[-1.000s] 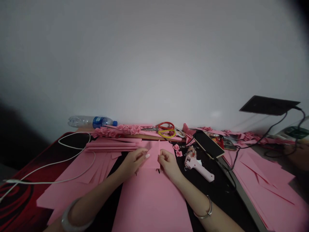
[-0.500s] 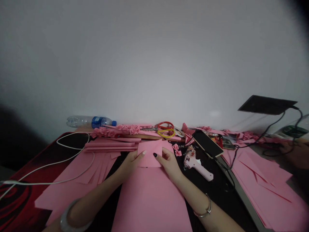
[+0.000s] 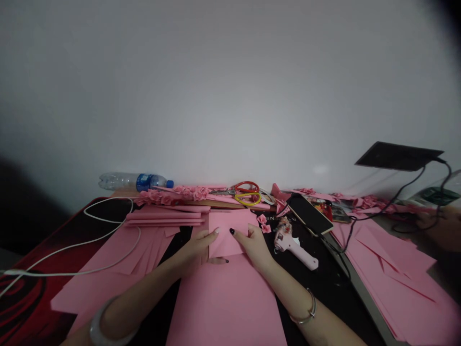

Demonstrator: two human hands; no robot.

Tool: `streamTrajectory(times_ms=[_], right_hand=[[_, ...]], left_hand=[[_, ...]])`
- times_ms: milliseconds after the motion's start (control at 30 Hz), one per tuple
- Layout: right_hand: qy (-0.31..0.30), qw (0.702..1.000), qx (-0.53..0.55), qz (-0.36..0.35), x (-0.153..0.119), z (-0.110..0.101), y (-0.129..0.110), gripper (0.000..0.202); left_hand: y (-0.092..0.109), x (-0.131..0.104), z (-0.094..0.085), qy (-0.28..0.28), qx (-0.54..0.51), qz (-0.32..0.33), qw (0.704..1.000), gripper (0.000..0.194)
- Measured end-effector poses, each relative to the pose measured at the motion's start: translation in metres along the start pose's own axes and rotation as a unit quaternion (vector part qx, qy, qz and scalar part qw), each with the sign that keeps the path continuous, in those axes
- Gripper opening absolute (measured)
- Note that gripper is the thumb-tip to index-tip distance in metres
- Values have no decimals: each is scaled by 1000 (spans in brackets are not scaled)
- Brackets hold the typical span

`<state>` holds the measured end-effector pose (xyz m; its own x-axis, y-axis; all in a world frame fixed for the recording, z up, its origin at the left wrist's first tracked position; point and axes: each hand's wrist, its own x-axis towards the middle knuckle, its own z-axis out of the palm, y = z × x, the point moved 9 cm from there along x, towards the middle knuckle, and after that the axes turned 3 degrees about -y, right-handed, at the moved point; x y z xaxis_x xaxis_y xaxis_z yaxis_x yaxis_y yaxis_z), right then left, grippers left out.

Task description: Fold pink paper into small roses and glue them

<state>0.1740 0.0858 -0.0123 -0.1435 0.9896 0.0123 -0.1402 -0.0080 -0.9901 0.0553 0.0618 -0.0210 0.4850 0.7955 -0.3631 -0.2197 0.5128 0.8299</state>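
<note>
Between my two hands is a small square of pink paper [image 3: 227, 247], held a little above a long pink sheet [image 3: 226, 302]. My left hand [image 3: 201, 247] grips its left edge, thumb on top and a finger showing beneath the lower edge. On the right edge, my right hand [image 3: 254, 245] pinches the square with the thumb on top; its other fingers are mostly hidden behind the paper. Two small pink paper flowers [image 3: 265, 228] lie just beyond my right hand, and a pale pink glue gun [image 3: 297, 247] rests to its right.
Rolled pink paper [image 3: 165, 216] and a white cable [image 3: 90, 274] lie at left. Scissors with red and yellow handles [image 3: 248, 198], a plastic bottle [image 3: 135, 181] and paper flowers line the wall. A phone [image 3: 311, 214] and pink sheets [image 3: 392, 278] are at right, with another person's hand [image 3: 441, 228] beyond.
The pink square has moved slightly down and to the right in my hands. A finger of my left hand now shows beneath its lower edge.
</note>
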Motion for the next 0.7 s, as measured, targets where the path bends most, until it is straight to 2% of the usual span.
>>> streamTrajectory(times_ms=[133,233,333,467,600,700], right_hand=[[12,995,-94,-32,-1,-2,-7,21],[10,978,-192,-86,-4,0,-19,26],[-15,936,-303,-177,-10,7,-34,46],[-80,861,-413,-286,-19,24,-43,74],[-100,810,-483,-318,-23,33,-44,84],[-105,789,-509,-329,-26,36,-47,82]], left_hand=[[-4,0,6,-43,-13,-19,999,24],[-3,1,9,-79,-22,-9,997,18],[-1,1,10,-89,-58,7,994,13],[1,4,8,-74,-99,24,992,13],[-5,5,12,-84,-102,-16,991,36],[-9,3,14,-85,-78,-44,992,40]])
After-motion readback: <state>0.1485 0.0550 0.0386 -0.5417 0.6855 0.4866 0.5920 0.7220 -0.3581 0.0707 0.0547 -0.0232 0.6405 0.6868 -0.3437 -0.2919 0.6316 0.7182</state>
